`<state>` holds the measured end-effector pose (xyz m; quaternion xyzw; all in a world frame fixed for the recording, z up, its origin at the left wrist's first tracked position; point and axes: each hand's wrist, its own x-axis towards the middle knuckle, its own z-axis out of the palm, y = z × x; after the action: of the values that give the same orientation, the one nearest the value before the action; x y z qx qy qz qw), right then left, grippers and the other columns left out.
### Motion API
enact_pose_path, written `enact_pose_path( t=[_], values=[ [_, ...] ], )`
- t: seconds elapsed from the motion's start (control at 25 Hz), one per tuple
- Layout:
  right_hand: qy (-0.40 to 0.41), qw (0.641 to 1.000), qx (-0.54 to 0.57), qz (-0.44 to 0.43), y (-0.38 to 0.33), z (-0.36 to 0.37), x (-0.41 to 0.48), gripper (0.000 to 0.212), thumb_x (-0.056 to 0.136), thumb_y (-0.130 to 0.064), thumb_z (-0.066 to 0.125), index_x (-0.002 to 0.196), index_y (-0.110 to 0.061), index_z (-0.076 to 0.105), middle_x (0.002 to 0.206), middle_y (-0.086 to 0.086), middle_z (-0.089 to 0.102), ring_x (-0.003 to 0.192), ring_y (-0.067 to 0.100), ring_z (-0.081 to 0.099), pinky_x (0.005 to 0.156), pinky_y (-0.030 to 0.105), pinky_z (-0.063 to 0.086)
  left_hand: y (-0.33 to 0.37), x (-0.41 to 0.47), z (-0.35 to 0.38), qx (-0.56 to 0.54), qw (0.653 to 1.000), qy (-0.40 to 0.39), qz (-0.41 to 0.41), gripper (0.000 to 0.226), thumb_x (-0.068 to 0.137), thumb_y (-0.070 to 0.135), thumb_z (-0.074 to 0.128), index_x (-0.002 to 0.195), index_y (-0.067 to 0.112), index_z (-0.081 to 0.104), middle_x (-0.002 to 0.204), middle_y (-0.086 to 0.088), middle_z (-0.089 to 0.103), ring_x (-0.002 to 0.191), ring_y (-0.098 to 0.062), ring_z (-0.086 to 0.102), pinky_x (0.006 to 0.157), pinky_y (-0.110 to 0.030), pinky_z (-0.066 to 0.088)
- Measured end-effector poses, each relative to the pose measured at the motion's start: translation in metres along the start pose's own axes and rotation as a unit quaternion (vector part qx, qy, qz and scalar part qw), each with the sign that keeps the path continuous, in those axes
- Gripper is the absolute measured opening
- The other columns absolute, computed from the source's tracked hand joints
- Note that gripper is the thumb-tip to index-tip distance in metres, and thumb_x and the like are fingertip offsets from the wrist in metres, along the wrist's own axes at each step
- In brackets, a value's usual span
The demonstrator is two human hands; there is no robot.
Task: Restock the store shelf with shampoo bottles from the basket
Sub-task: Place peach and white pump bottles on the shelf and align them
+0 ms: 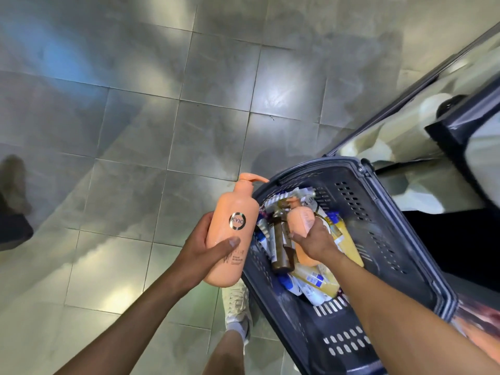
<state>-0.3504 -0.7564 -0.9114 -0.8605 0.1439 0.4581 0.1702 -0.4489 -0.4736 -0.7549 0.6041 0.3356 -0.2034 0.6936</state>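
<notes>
My left hand (pixel 206 246) grips a tall peach pump bottle (pixel 235 212) with a round "KYIO" label, held upright just left of the basket. My right hand (pixel 316 240) is down inside the dark blue plastic basket (pixel 378 212), closed around a second peach bottle (pixel 301 220) that lies among the other goods. A brown bottle (pixel 281 244) lies right beside it, and yellow bottles (pixel 343 239) and white tubes fill the basket's bottom. The store shelf (pixel 405 125) with pale bottles runs along the upper right, blurred.
Grey tiled floor (pixel 162 117) spreads to the left and ahead. My white shoe (pixel 238 307) stands next to the basket's left side. Another person's foot (pixel 13 182) shows at the far left edge. A dark shelf bracket (pixel 460 123) juts out at the right.
</notes>
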Motion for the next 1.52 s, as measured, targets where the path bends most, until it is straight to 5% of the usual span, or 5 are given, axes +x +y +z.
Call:
enact_pose_path(
  t=[0.2,0.36,0.52,0.76,1.52],
  values=[
    [-0.031,0.990,0.106,-0.093,-0.002,-0.079,-0.100,0.096,0.072,-0.062,0.076,0.146,-0.019,0.032,0.133,0.001,0.052,0.121,0.027,0.055,0.098,0.043,0.049,0.073,-0.032,0.014,0.010,0.999,-0.027,0.021,0.085,0.056,0.062,0.082,0.128,0.026,0.055,0.118,-0.002,0.073,0.100,-0.015,0.074,0.072,-0.024,0.058],
    [-0.055,0.956,0.270,-0.102,-0.003,-0.140,-0.187,0.070,0.084,-0.027,0.083,0.135,-0.026,0.036,0.129,0.001,0.056,0.115,0.019,0.058,0.089,0.029,0.051,0.137,-0.057,0.028,0.026,0.996,-0.065,0.057,0.091,0.053,0.070,0.085,0.128,0.030,0.053,0.120,-0.002,0.071,0.096,-0.008,0.073,0.071,-0.023,0.058],
    [-0.032,0.901,0.418,-0.111,0.006,-0.183,-0.265,0.099,0.059,-0.046,0.095,0.143,-0.029,0.045,0.133,-0.001,0.064,0.116,0.018,0.065,0.096,0.041,0.056,0.197,-0.087,0.048,0.049,0.990,-0.095,0.097,0.099,0.044,0.084,0.084,0.124,0.035,0.054,0.113,0.004,0.072,0.095,-0.006,0.072,0.073,-0.023,0.058],
    [0.025,0.841,0.506,-0.189,0.036,-0.222,-0.365,0.095,0.060,-0.035,0.095,0.144,-0.021,0.051,0.136,0.005,0.065,0.125,0.026,0.061,0.106,0.048,0.050,0.252,-0.144,0.098,0.073,0.975,-0.159,0.137,0.092,0.057,0.071,0.087,0.132,0.031,0.052,0.114,0.001,0.074,0.099,-0.015,0.074,0.074,-0.028,0.060],
    [0.288,0.675,0.610,-0.298,0.361,-0.251,-0.722,0.086,0.061,-0.018,0.091,0.139,-0.014,0.055,0.127,0.009,0.070,0.108,0.018,0.068,0.088,0.032,0.056,0.205,-0.477,0.402,0.081,0.882,-0.380,0.267,0.090,0.057,0.061,0.091,0.129,0.020,0.056,0.108,0.001,0.074,0.099,-0.018,0.069,0.081,-0.034,0.059]
  ],
)
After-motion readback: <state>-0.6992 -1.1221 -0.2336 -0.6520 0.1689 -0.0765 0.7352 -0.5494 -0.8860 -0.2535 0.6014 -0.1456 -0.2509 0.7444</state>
